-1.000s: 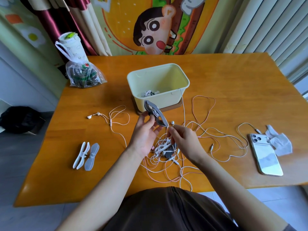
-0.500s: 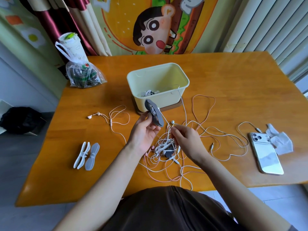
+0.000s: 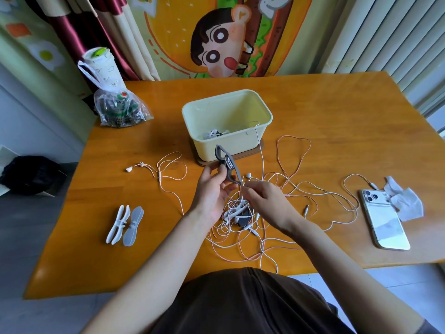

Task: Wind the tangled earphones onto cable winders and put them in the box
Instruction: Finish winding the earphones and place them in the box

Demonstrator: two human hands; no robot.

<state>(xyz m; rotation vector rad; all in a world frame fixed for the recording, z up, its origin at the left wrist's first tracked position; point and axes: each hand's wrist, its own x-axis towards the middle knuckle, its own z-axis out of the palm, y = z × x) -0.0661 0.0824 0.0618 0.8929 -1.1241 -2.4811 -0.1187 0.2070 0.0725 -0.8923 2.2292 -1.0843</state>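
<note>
The left hand (image 3: 212, 191) grips a grey cable winder (image 3: 227, 166) near the table's (image 3: 337, 112) middle; the right hand (image 3: 266, 201) pinches a white earphone cable (image 3: 261, 150). The box (image 3: 226, 124) stands just behind.

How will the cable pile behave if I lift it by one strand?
Probably floppy: the cable pile lies in loose, curling loops. Likely to snag: white and pink strands cross, so neighbours would drag along. Seemingly light, since the wires are thin.

An orange wooden table (image 3: 337, 112) stands on a grey floor (image 3: 29, 256). Behind it hangs a cartoon curtain (image 3: 216, 37), with a dark red curtain (image 3: 79, 27) at the left and pale vertical blinds (image 3: 390, 32) at the right.
</note>
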